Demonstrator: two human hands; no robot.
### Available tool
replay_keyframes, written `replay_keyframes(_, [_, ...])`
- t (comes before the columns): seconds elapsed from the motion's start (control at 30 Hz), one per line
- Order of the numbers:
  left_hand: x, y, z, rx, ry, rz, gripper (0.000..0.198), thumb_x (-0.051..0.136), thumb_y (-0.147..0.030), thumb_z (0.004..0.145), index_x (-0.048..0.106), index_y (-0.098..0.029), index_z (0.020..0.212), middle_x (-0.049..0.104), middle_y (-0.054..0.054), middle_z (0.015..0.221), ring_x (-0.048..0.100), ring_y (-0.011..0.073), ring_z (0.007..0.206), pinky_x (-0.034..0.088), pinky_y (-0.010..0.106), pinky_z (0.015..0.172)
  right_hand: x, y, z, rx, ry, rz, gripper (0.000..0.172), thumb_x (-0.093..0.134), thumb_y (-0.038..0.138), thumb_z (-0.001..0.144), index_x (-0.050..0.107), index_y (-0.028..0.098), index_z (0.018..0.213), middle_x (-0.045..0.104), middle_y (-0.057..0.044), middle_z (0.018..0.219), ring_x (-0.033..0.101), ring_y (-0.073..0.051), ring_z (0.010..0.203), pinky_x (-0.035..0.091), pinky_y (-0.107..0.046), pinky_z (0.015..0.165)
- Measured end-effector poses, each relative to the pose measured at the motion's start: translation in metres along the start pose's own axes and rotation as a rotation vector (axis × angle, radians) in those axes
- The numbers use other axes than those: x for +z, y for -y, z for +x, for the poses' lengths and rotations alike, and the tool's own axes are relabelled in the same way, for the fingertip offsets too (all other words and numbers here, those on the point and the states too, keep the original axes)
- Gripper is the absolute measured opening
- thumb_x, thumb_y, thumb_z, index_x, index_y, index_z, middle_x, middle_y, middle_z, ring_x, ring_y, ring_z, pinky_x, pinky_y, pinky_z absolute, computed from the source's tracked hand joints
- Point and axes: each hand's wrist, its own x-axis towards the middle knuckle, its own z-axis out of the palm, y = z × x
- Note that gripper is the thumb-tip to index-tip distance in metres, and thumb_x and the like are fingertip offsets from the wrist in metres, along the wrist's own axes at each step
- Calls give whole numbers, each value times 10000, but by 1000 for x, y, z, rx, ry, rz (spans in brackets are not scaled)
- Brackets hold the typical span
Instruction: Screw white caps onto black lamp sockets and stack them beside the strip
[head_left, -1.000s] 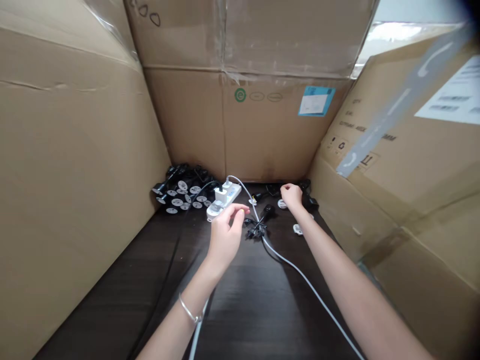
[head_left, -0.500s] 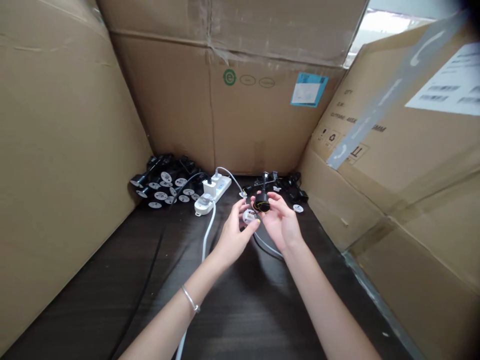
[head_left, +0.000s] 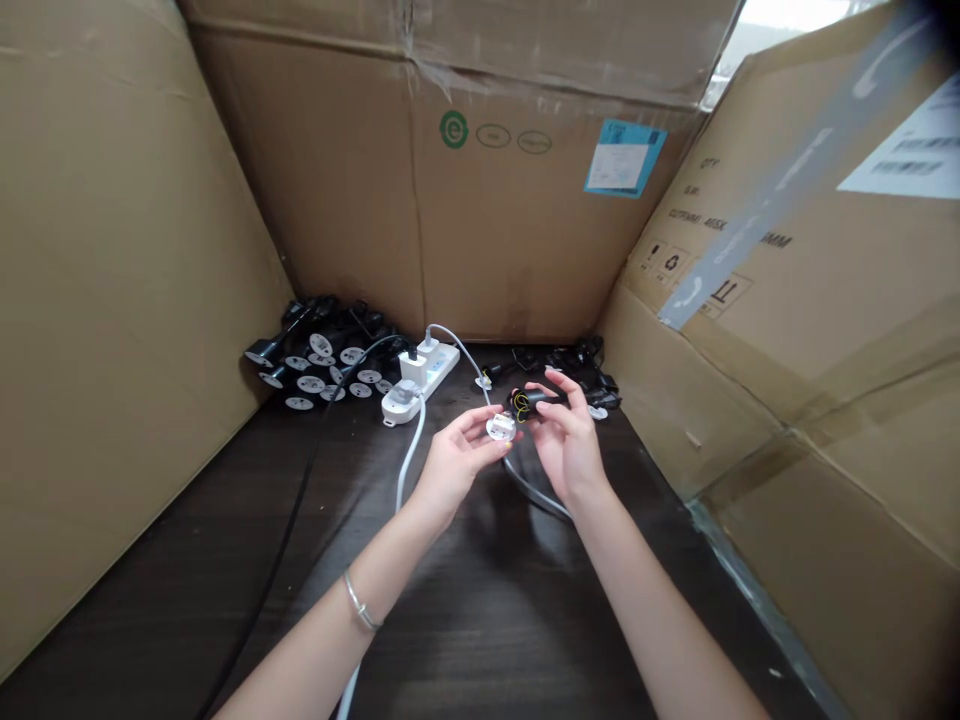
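Between the fingertips of my left hand (head_left: 461, 462) is a small round white disc (head_left: 501, 428) with a raised block on its face. My right hand (head_left: 566, 440) grips a black cylindrical housing (head_left: 534, 402), tilted so its open end faces left. Thin yellow wires (head_left: 520, 404) show inside that end. Disc and housing are close together above the table; whether wires join them is too small to tell. Behind my hands, a loose white disc with yellow wire (head_left: 484, 381) lies by a black part.
A white power strip (head_left: 397, 402) with plugs and cables stands left of my hands. Several black parts with white discs (head_left: 311, 383) are heaped at the back left, more black parts (head_left: 589, 358) at the back right. Cardboard (head_left: 510, 250) walls enclose the dark table (head_left: 450, 620).
My right hand has tipped the black housing from nearly upright to lying sideways, its open end toward the left. The left hand has turned the white disc so its block shows. The view has shifted slightly.
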Motion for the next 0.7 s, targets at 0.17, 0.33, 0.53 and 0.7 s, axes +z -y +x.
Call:
replay_keyframes(0.17, [3,2,-3,21,-102,-21,426,725,-165,600,547,-124,984,613,72,982,637,171,815,497,326,799,4,-6,-4,-56,-8,-41,409,643,156,613,522,233,996,569,-7,951,562,-119,863,468,-270,757])
replay_keyframes(0.33, [4,3,-2,69,-180,-8,414,724,-205,612,501,-133,955,607,52,908,619,149,784,516,316,743,7,-12,-9,-66,10,-87,413,675,190,634,523,238,1015,557,-12,1001,561,-118,849,478,-269,745])
replay_keyframes(0.53, [1,0,0,203,-245,106,371,711,-226,646,517,-137,950,617,61,936,597,145,855,491,275,776,11,-12,-13,-42,29,-85,419,689,188,627,529,232,1011,563,-8,980,559,-109,852,478,-246,741])
replay_keyframes(0.7, [0,0,-2,305,-241,260,314,674,-229,691,575,-150,978,626,73,987,592,173,914,487,283,804,13,-13,-14,-46,47,-95,416,693,185,622,531,224,1002,567,-12,965,558,-117,854,475,-268,772])
